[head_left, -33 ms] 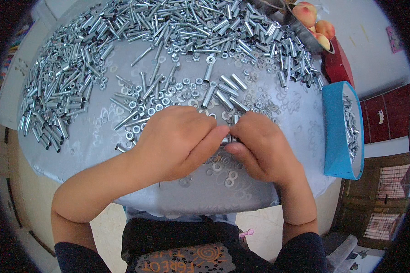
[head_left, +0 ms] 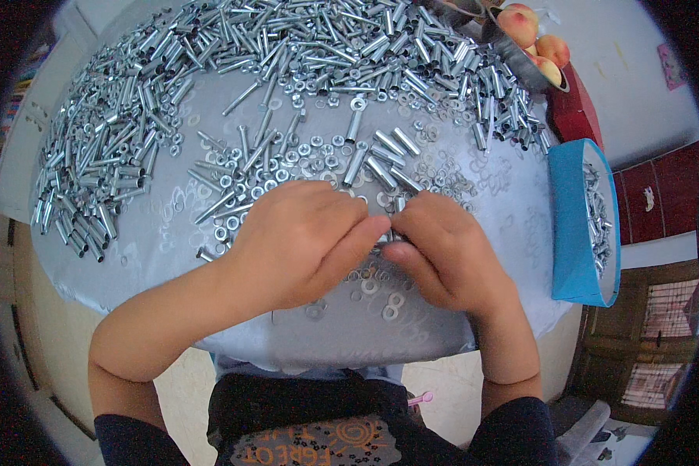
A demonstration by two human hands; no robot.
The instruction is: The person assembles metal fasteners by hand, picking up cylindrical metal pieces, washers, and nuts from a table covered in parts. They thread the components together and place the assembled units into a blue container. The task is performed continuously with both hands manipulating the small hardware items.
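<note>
Most of what's being worked on is hidden: the two hands meet fingertip to fingertip and cover the part almost completely. Only a sliver of a small metal piece (head_left: 390,235) peeks out between them, too little to tell if it's a bolt, a sleeve or both. It sits just above the near edge of the desk (head_left: 155,256), in the middle. The top of the pile is cut off by the picture's rim, and everything bends out there.

Containers: a blue box (head_left: 571,225) stands at the right edge of the desk, with more silver parts inside. Behind it a metal bowl (head_left: 512,58) holds peaches (head_left: 518,25), partly cut off.

The left hand (head_left: 299,241) is curled, fingers pinched down on the piece. The right hand (head_left: 443,252) is curled too, thumb and fingers closed on the same piece from the other side. Washers (head_left: 380,299) lie loose right under both hands, and tubes (head_left: 116,155) and nuts (head_left: 311,151) cover the far half of the desk.
</note>
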